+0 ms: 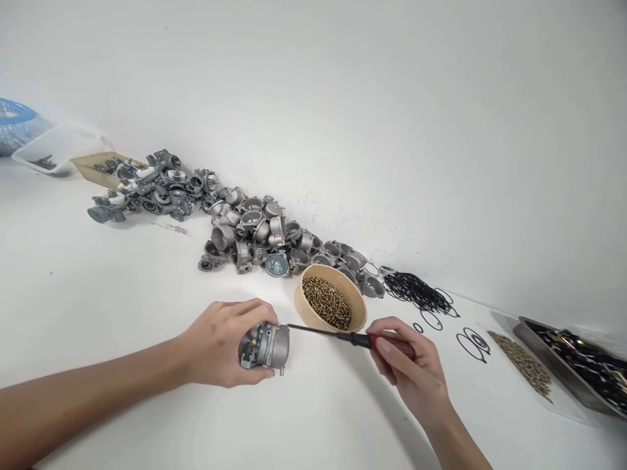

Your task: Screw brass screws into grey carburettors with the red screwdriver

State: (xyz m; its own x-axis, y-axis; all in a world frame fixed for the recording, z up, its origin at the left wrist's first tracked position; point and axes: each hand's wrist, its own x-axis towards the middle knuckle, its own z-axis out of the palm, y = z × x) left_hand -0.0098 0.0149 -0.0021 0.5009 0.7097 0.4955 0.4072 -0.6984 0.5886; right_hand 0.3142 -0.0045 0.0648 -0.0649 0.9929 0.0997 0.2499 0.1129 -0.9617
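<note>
My left hand (223, 343) is closed around a grey metal carburetor (267, 349), held on its side with its rounded bowl facing right. In my right hand (411, 365) is a screwdriver (360, 339) with a red and black handle. Its thin shaft points left, and the tip meets the upper edge of the carburetor near my left fingers. Whether a screw sits under the tip is too small to tell. Just behind the shaft stands a tan bowl (304, 313) full of small brass-coloured screws (327, 303).
Carburetor bodies (171, 186) and metal float bowls (252, 225) lie heaped along the wall. To the right are black rubber rings (416, 292), more small screws (524, 365) and a metal tray (543, 352) of dark parts. Plastic containers (63, 147) stand far left.
</note>
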